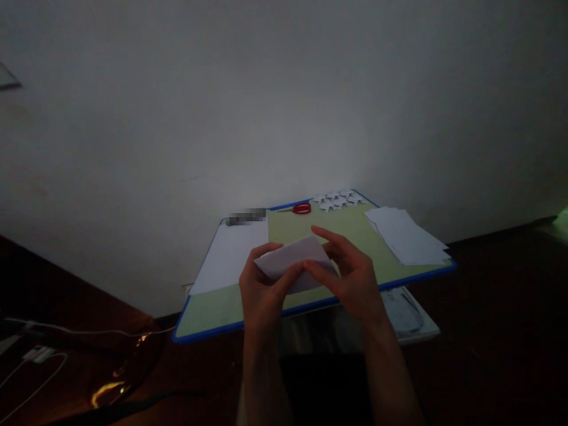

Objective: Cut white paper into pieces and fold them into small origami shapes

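A piece of folded white paper is held up between my two hands, above the near edge of the table. My left hand grips its left side, thumb on the near face and fingers behind. On the right side, my right hand pinches the paper with the thumb close to the left thumb; its index finger is raised at the top corner. The fingers behind the paper are partly hidden.
The pale green table has a blue rim. Red-handled scissors and several folded white paper shapes lie at the back. Loose white sheets are at right, another white sheet at left. A white cable runs at lower left.
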`<state>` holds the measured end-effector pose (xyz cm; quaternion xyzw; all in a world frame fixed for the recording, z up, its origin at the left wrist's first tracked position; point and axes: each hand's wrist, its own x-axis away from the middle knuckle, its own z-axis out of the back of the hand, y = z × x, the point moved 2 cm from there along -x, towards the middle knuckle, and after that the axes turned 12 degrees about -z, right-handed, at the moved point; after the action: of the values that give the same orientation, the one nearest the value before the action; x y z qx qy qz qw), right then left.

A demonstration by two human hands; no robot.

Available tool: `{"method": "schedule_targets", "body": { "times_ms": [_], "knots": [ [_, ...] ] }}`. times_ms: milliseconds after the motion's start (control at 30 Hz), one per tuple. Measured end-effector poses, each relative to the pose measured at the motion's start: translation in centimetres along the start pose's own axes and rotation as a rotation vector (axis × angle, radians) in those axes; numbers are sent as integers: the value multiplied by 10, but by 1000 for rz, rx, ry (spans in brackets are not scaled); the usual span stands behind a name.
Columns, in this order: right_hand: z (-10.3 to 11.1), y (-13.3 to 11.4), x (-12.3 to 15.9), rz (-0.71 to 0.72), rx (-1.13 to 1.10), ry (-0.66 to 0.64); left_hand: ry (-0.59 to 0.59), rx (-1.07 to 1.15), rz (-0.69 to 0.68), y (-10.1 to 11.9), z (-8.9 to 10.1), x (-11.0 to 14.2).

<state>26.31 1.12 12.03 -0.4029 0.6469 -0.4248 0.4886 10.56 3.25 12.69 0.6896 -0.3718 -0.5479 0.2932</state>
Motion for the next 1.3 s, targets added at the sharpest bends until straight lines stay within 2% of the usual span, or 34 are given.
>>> {"method": "schedule_targets", "body": {
  "times_ms": [67, 200, 400, 700, 833, 1000, 1100, 1300],
  "knots": [
    [6, 2, -1, 15, 30, 24, -51, -3, 34, 1, 1, 0],
    [11, 3, -2, -14, -98, 100, -92, 42, 61, 2, 2, 1],
    [9, 2, 2, -132, -76, -50, -131, 24, 46, 9, 5, 4],
    [15, -13, 14, -113, 182, -107, -284, -93, -18, 17, 16, 11],
    [18, -13, 16, -81, 281, -87, -246, -122, -13, 25, 20, 12],
    [29, -8, 14, -87, 283, -104, -199, -120, 28, 29, 22, 13],
    [38, -8, 13, -9, 304, -94, -166, -129, 32, 29, 25, 12],
    [54, -8, 11, 78, 169, 4, -71, -125, 2, 29, 34, 5]
  ]
}}
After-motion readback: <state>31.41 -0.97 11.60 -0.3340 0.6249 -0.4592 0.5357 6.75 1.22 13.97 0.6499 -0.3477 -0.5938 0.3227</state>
